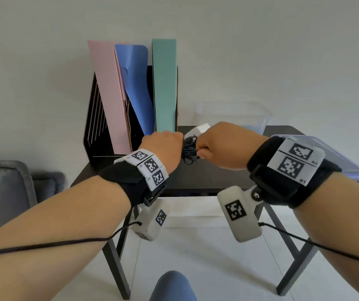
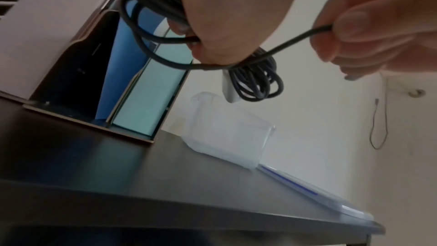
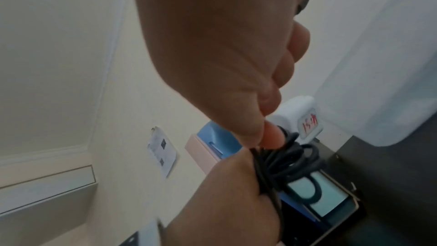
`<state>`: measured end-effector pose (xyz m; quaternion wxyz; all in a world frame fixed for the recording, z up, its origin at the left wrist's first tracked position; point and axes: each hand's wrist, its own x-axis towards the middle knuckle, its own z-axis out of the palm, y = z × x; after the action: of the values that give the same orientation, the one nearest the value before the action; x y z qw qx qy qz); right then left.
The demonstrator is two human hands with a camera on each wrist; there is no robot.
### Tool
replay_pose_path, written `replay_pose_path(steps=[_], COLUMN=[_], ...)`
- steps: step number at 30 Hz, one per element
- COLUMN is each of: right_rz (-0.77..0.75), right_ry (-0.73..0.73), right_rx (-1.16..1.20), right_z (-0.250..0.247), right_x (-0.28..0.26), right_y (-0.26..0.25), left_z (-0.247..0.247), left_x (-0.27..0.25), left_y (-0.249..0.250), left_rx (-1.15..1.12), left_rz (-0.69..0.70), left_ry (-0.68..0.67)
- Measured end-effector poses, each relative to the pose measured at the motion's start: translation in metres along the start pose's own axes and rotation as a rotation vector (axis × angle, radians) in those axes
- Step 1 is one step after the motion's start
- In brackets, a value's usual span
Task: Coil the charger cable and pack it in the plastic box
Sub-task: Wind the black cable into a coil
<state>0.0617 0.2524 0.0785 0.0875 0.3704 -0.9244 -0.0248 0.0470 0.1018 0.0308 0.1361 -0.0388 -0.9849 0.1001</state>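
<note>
Above the dark table (image 1: 206,177), my left hand (image 1: 163,146) grips a bundle of black charger cable (image 1: 188,149) wound in several loops. The white charger block (image 1: 198,129) sticks up behind the bundle. My right hand (image 1: 220,144) pinches a free strand of the cable (image 2: 298,39) between thumb and fingers, right beside the bundle. Loops of the cable (image 3: 293,166) and the white block (image 3: 300,119) with a red-marked label show in the right wrist view. The clear plastic box (image 1: 246,118) stands open at the back right of the table, behind my right hand.
A black file rack (image 1: 100,127) with pink, blue and green folders stands at the table's back left. The box's clear lid (image 1: 335,157) with a blue edge lies at the right edge. A grey seat (image 1: 2,192) is left of the table. A wall rises behind.
</note>
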Motion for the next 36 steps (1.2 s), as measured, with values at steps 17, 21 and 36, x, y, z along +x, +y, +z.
replay_pose_path(steps=[17,21,36], right_rz=[0.135,0.104,0.238], right_ry=[0.159,0.159,0.207], right_rx=[0.594,0.906,0.491], right_z=[0.012,0.004,0.018], right_x=[-0.002,-0.009,0.006], right_y=[0.045,0.053,-0.002], left_z=[0.000,-0.015,-0.008], left_x=[-0.007,-0.016,0.009], left_y=[-0.018,-0.017,-0.007], left_rx=[-0.120,-0.583,-0.928], left_rz=[0.624,0.563,-0.232], left_ry=[0.395,0.403,0.199])
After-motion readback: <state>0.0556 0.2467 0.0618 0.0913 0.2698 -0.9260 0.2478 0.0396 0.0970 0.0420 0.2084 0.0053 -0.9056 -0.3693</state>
